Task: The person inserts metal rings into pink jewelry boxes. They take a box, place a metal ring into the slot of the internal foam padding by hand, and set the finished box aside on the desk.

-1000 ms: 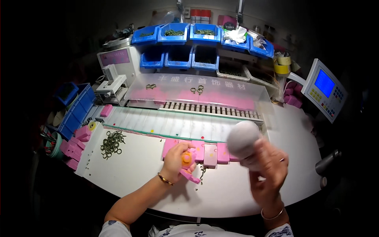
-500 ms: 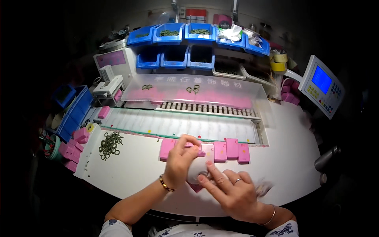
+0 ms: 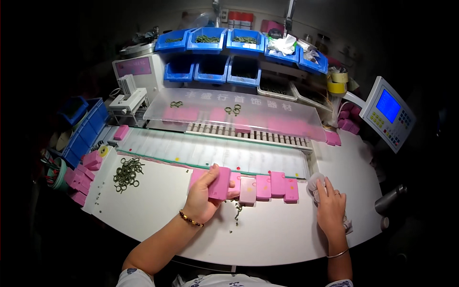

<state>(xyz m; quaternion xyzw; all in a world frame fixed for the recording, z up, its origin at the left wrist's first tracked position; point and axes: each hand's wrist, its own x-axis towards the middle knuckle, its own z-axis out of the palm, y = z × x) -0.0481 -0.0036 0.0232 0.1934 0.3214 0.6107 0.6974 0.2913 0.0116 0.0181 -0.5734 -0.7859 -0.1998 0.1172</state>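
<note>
My left hand (image 3: 202,196) grips a pink rubber mold block (image 3: 220,183), thumb along its face and fingertips at its right side. Over at the right side of the table, my right hand (image 3: 331,205) has its fingers around a rounded white cloth pouch (image 3: 314,183), which rests on the tabletop. A row of pink mold blocks (image 3: 278,183) lies between the hands, with a paler block (image 3: 247,191) among them. Below the left hand's block, a few small dark green pieces (image 3: 237,213) are scattered on the white surface.
A heap of dark green ring-shaped pieces (image 3: 128,174) lies at left. Behind the hands runs a white conveyor strip (image 3: 215,153) and a clear cover (image 3: 229,107). Blue bins (image 3: 206,40) stand at the back, a control panel (image 3: 388,112) at right, a dark cylinder (image 3: 391,198) nearby.
My right hand has moved away to the right with the white pouch, off the pink block. My left hand now holds the block alone, tilted up. Green bits show on the table below.
</note>
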